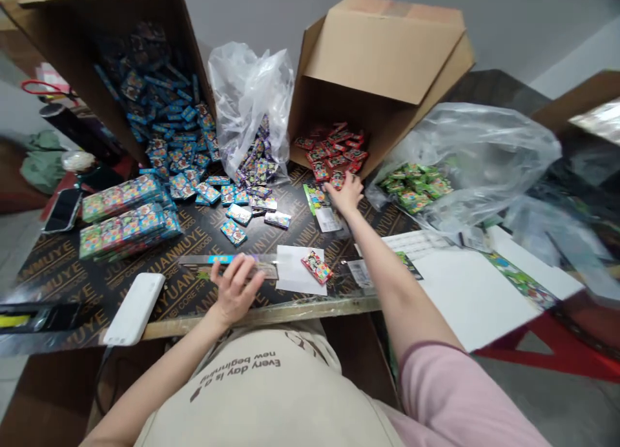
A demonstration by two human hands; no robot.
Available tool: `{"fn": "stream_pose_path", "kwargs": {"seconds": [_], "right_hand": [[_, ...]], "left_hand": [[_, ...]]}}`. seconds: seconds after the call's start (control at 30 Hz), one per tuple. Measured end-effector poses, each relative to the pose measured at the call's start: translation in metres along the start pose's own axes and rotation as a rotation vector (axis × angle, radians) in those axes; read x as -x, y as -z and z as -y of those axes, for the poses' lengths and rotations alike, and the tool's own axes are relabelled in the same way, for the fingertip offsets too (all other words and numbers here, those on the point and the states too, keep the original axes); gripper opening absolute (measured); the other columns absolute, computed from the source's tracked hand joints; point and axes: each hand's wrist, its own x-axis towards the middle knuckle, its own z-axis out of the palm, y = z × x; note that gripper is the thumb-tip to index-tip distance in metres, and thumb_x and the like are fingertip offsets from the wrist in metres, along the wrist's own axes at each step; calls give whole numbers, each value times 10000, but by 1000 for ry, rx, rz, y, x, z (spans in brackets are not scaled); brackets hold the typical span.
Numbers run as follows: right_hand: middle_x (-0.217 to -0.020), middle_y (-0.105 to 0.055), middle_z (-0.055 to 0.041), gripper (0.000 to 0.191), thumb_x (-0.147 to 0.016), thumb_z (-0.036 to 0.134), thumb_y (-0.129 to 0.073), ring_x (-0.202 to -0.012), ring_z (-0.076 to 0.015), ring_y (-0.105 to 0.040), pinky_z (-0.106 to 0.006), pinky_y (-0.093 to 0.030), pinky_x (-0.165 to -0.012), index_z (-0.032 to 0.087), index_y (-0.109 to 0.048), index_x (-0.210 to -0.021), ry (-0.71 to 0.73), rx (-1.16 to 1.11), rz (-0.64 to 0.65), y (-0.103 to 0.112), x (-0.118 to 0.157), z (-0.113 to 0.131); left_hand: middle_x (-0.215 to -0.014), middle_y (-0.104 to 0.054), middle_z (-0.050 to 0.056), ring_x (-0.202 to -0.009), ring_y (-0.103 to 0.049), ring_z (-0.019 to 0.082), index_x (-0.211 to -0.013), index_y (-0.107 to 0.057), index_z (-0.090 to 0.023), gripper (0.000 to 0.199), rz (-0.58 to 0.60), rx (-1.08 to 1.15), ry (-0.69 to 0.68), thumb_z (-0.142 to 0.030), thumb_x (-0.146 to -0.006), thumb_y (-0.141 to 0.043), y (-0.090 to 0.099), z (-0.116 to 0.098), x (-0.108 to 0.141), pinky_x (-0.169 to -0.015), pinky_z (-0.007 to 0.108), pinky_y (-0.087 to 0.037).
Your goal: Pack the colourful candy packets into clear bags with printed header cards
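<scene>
My left hand (236, 289) rests at the table's front edge, fingers bent over a long clear plastic sleeve (194, 260). A blue pack (220, 259) shows inside the sleeve, with a hint of purple beside my fingertips. My right hand (346, 192) reaches to the mouth of the right cardboard box, fingers apart over small red packs (334, 151); whether it touches one is hard to see. Between my hands, one red pack (317, 267) lies partly on a white paper (295, 270). A green card (316, 198) sits just beside my right hand.
At the back left, a cardboard box (196, 66) spills blue packs (184, 156). Purple packs (259, 163) lie in a clear bag (252, 79); green packs (416, 185) fill another. Stacked bundles (123, 224), a phone (62, 210), a white power bank (135, 308) and white card sheets (460, 292) flank me.
</scene>
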Motion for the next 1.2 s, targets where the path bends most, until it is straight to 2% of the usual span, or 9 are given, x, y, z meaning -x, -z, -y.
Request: {"fn": "stream_pose_path", "kwargs": {"seconds": [0.2,0.33,0.47,0.57,0.63,0.77,0.87,1.03,1.2], "right_hand": [[-1465,-227,-352,795,-802,586,-566,-1304,-445,-257,-646,-284,-901,124,-386,-1423,-27,101,104,-33,-36,-4],[-1314,-476,-289,528,-839,382,-555,-1223,-386,-394,-589,-283,-940,99,-534,-1285,59,171,123,-31,-27,0],[-1006,-668,-189,375,-868,215,-426,-1001,-296,-576,-530,-294,-979,99,-602,-1178,196,234,123,-7,-7,-6],[-1002,-681,-158,410,-874,269,-398,-929,-269,-608,-449,-403,-908,120,-601,-1198,187,-114,96,18,28,-4],[-1005,-686,-124,440,-850,371,-458,-846,-241,-628,-401,-479,-800,150,-596,-1204,102,-511,199,31,64,4],[-900,-699,-25,597,-753,503,-627,-707,-196,-651,-362,-540,-666,266,-501,-1286,-93,-1099,655,41,149,32],[-867,-695,1,604,-780,498,-636,-721,-182,-660,-355,-554,-705,290,-440,-1313,-92,-1194,786,44,199,50],[-1205,-626,-69,678,-780,528,-659,-1120,-248,-598,-435,-507,-921,298,-392,-1360,225,-1003,710,50,222,55],[-1502,-366,-78,914,-698,464,-767,-1382,-272,-355,-472,-302,-1139,308,-286,-1460,696,-802,681,61,217,53]], "left_hand": [[-887,-664,30,-1063,-593,287,-951,-696,-426,178,273,18,138,-337,-808,-641,-8,-5,23,-1120,621,-50],[-1139,-613,78,-1186,-517,321,-1254,-585,-387,490,226,-72,168,-256,-783,-627,7,-12,-3,-1132,595,-37],[-1247,-530,143,-1183,-486,352,-1393,-451,-240,826,420,-121,215,-232,-609,-709,15,1,-26,-1104,600,-156],[-1162,-561,134,-1112,-526,332,-1340,-498,-207,833,585,-104,243,-264,-550,-757,10,19,-26,-1070,599,-225],[-1189,-567,141,-1144,-515,344,-1320,-513,-210,825,617,-62,260,-294,-549,-794,5,24,-26,-1075,619,-198],[-1319,-547,141,-1249,-467,337,-1248,-583,-226,677,443,246,388,-429,-634,-782,-2,5,-46,-1103,590,-184],[-1083,-686,98,-1021,-610,257,-1022,-698,-176,438,280,680,576,-504,-733,-678,-6,-16,-68,-972,425,-412],[-627,-643,5,-601,-558,128,-644,-669,-139,372,182,1193,945,-493,-601,-774,-3,-22,-78,-658,268,-445],[-572,-621,-9,-550,-515,98,-609,-670,-130,330,266,1247,974,-427,-567,-808,11,-19,-67,-605,237,-401]]}}
